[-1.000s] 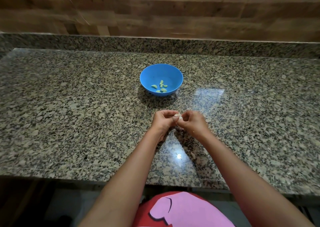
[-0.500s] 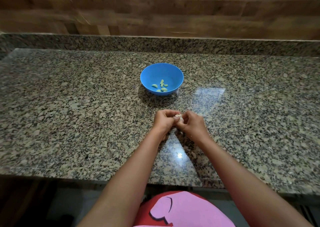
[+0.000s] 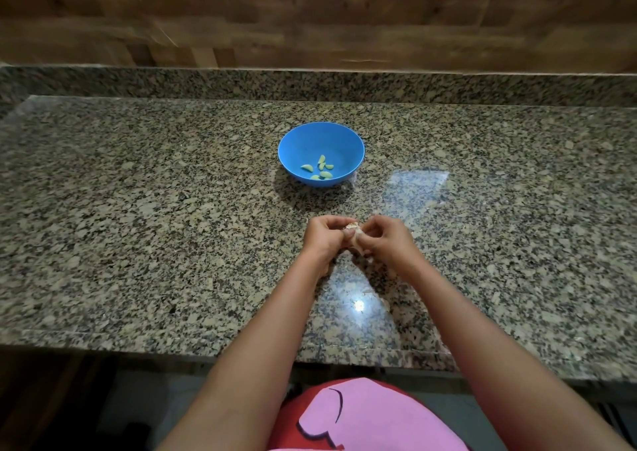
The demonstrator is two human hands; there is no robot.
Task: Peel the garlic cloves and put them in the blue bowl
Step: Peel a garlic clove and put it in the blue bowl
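1. My left hand (image 3: 325, 238) and my right hand (image 3: 382, 242) meet just above the tabletop (image 3: 138, 226), fingers of both curled in and pinching the same piece of garlic (image 3: 353, 231) between them.
2. My grip on each side is clamped on that garlic; only a pale sliver of it and some papery skin shows between my fingertips, so I cannot tell how much skin is left on it.
3. Its long axis I cannot make out, since my fingers cover most of it.
4. The blue bowl (image 3: 296, 147) stands straight ahead of my hands, farther from me, apart from them with bare stone between. A few peeled cloves (image 3: 320, 169) already lie in its bottom.
5. The bowl sits slightly to the left of where my hands join, so my left hand looks a touch nearer, though either could reach it.
6. I judge the step in hand to be stripping the skin; the drop forward into the bowl comes after.
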